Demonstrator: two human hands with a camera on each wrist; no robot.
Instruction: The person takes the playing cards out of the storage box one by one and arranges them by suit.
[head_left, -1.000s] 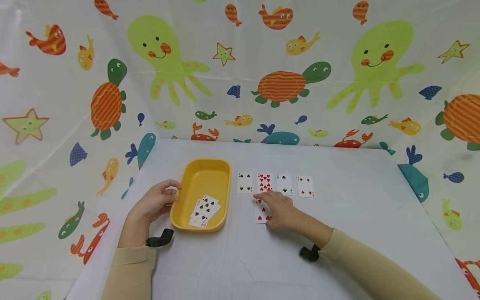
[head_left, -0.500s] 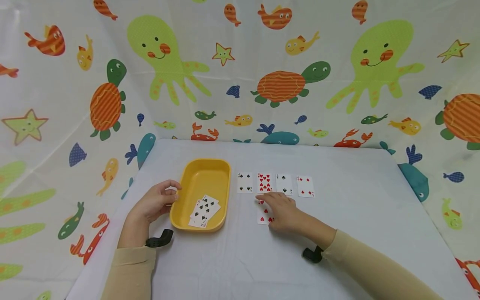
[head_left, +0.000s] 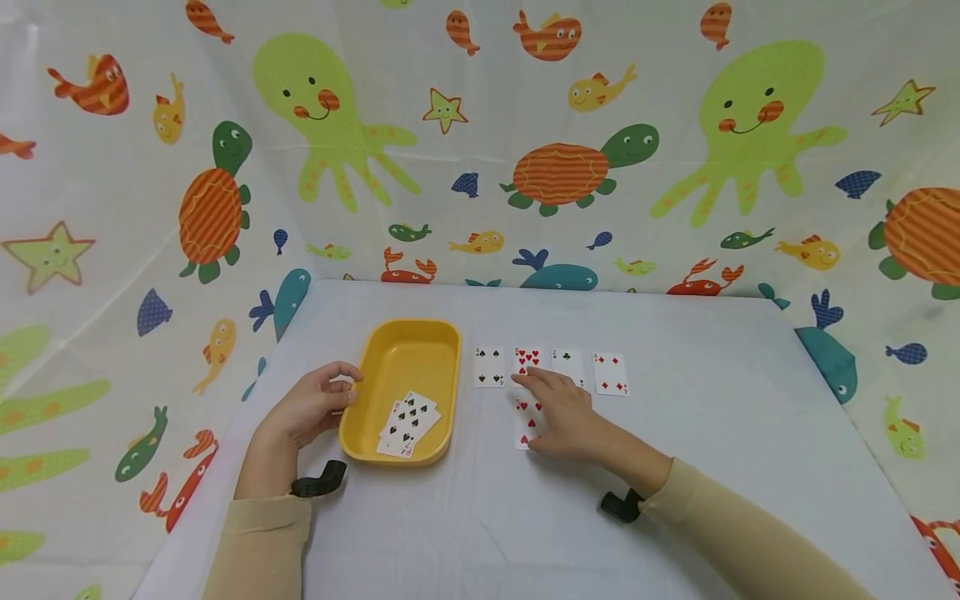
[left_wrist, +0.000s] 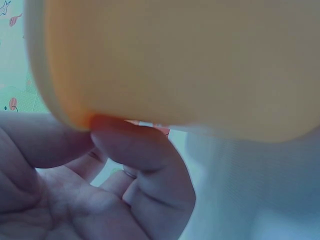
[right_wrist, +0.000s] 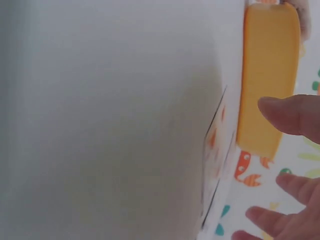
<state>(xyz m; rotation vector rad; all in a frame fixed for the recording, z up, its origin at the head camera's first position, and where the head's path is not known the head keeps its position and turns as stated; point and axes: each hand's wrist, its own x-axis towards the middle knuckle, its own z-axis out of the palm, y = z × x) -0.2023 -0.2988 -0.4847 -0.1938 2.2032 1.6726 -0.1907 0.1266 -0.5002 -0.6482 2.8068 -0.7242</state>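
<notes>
My left hand [head_left: 311, 406] pinches the left rim of a yellow plastic tray [head_left: 411, 358], thumb and a bent finger meeting at its edge in the left wrist view. Two overlapping playing cards [head_left: 408, 423], the top one spades, lie face up in the tray. My right hand [head_left: 562, 417] hovers with spread fingers over a hearts card [head_left: 523, 431], partly hiding it. In the right wrist view, the thumb [right_wrist: 287, 112] and fingers stand apart from that card [right_wrist: 212, 160]. Just behind it is another hearts card [head_left: 527, 357], partly covered by my fingertips.
The upper hearts card belongs to a face-up row with a spades card [head_left: 489, 367], a two of clubs [head_left: 567, 361] and a diamonds card [head_left: 611, 374]. White cloth [head_left: 712, 400] covers the table. A sea-animal print curtain [head_left: 480, 150] hangs behind and at both sides.
The lower hearts card slid slightly right under my right hand. Since then my right fingers have lifted and reach farther back, over the upper hearts card. The left hand and tray stay put.
</notes>
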